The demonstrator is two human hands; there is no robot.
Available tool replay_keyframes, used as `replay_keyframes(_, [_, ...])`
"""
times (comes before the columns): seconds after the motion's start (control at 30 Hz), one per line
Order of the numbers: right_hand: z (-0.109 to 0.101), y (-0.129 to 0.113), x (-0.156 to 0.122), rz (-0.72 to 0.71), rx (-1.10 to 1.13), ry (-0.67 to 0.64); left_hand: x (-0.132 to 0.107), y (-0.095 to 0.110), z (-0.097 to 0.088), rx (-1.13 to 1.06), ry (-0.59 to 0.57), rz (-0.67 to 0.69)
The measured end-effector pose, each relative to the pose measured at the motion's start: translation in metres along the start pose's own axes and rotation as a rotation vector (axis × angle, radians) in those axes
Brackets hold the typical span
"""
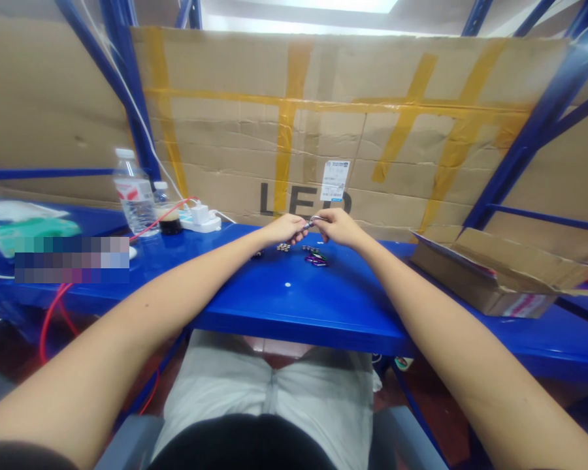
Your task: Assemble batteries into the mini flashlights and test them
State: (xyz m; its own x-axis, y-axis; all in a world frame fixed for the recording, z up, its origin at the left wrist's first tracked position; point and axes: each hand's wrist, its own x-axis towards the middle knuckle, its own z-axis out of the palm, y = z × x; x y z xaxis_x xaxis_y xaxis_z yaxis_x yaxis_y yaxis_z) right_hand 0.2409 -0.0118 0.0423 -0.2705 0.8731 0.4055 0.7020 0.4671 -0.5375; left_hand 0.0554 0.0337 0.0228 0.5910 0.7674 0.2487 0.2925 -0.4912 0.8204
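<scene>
My left hand (289, 228) is closed, its fingertips pinching a small dark metallic piece (308, 224). Close beside it, my right hand (337, 226) pinches the other end, where a thin pale loop shows between the fingers. The piece is too small to name. Below the hands on the blue table (274, 307) lie shiny purple and green pieces (316, 260). Several small gold-coloured parts (283, 247) sit under my left hand, and small dark metallic parts (310, 249) lie just behind the purple ones.
An open cardboard box (480, 277) stands at the right. On the left are a water bottle (134, 196), a smaller bottle with dark liquid (168, 212), a white power strip (203, 222) and a red cable (44, 333). A large cardboard sheet (235, 143) rises behind the table.
</scene>
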Motion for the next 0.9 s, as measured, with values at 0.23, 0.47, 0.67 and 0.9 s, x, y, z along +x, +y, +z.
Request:
replay_keyframes(0.23, [0.001,-0.002,0.001,0.051,0.012,0.039,0.001,-0.003,-0.001,-0.216,0.004,0.058])
replay_keyframes(0.47, [-0.001,-0.002,0.001,0.114,-0.038,0.058,0.007,-0.023,-0.028,0.182,0.158,0.067])
replay_keyframes(0.67, [0.001,0.002,0.001,0.082,-0.060,0.044,0.015,-0.044,-0.037,0.719,0.061,0.152])
replay_keyframes(0.9, [0.003,0.006,0.003,0.069,-0.046,0.049,0.026,-0.050,-0.026,1.105,-0.133,0.268])
